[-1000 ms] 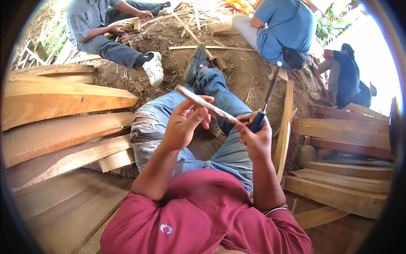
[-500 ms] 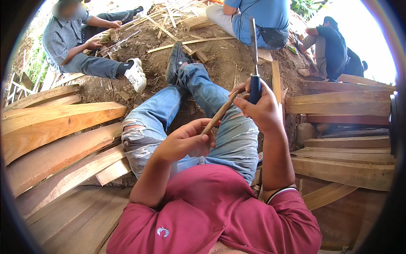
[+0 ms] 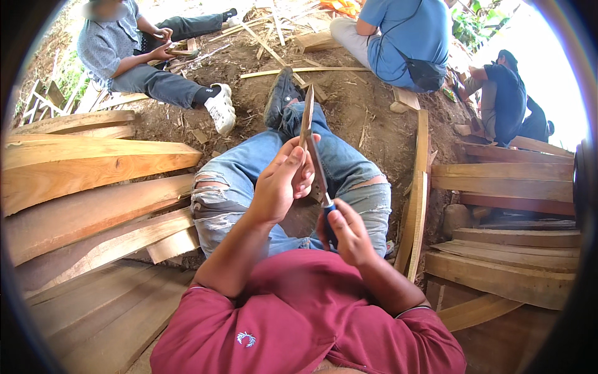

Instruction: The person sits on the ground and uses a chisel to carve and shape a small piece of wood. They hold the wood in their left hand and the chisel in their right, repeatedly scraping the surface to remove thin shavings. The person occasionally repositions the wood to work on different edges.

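My left hand (image 3: 283,181) is raised above my lap, its fingers closed on a slim wooden stick (image 3: 307,115). The stick points up and away from me and narrows at its far end. Lower and to the right, my right hand (image 3: 350,235) grips the blue handle of a flat steel tool (image 3: 319,169). Its long, narrow blade slants up and left to the stick, meeting or overlapping it just above my left fingers. Whether it is a chisel or a file I cannot tell. My fingers hide the stick's near end.
Curved timber planks (image 3: 99,206) are stacked at my left, more planks (image 3: 504,262) at my right. Upright boards (image 3: 416,206) stand beside my right knee. Three people sit ahead: one in grey (image 3: 109,47), one in blue (image 3: 405,40), one in dark clothes (image 3: 504,93). Wood offcuts litter the soil.
My right hand has come down and left, bringing the tool's blade from upright to the stick. The left hand has risen, swinging the stick more upright. My right fingers no longer touch the stick.
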Demonstrator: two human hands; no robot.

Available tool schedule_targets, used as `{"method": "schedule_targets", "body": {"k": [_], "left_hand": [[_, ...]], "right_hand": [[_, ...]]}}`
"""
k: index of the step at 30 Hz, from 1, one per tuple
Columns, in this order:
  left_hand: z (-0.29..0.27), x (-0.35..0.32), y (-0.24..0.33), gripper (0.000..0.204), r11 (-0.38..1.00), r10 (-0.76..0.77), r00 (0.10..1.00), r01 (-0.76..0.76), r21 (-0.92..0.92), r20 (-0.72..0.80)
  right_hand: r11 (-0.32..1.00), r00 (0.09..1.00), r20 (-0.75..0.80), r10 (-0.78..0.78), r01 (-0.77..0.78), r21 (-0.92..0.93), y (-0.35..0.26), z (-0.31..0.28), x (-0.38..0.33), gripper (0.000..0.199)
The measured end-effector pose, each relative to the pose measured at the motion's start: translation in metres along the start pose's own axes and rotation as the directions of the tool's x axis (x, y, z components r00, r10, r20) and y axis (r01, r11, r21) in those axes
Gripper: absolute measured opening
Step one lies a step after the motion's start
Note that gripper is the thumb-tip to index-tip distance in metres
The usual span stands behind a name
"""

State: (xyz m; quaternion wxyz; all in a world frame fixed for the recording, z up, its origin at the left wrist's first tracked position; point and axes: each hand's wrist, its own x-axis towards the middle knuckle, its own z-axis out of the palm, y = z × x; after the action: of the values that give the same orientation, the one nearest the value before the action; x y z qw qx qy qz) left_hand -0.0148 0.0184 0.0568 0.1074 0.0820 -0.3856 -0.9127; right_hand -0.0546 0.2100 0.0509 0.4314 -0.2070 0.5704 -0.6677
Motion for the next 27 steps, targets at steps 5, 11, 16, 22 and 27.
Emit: {"method": "schedule_targets", "body": {"k": [5, 11, 16, 22, 27], "left_hand": [[0.015, 0.002, -0.006, 0.051, 0.964, 0.142, 0.989, -0.131, 0.231, -0.032], [0.026, 0.002, -0.020, 0.046, 0.968, 0.232, 0.970, -0.223, 0.112, -0.074], [0.032, 0.002, -0.018, 0.045, 0.965, 0.254, 0.966, -0.251, 0.079, -0.037], [0.037, -0.004, -0.024, 0.043, 0.934, 0.337, 0.941, -0.328, 0.142, -0.039], [0.041, -0.008, -0.024, 0.043, 0.938, 0.310, 0.947, -0.291, 0.190, -0.079]], "right_hand": [[0.974, 0.996, 0.025, 0.089, -0.092, 0.209, 0.015, 0.019, -0.005, 0.027], [0.935, 0.996, 0.048, 0.071, -0.083, 0.344, 0.021, 0.029, -0.011, 0.024], [0.933, 0.995, 0.075, 0.060, -0.083, 0.349, 0.021, 0.026, -0.012, 0.024], [0.940, 0.996, 0.081, 0.040, -0.065, 0.334, 0.022, 0.031, -0.017, 0.027], [0.951, 0.996, 0.075, 0.045, -0.065, 0.301, 0.022, 0.029, -0.020, 0.030]]}}
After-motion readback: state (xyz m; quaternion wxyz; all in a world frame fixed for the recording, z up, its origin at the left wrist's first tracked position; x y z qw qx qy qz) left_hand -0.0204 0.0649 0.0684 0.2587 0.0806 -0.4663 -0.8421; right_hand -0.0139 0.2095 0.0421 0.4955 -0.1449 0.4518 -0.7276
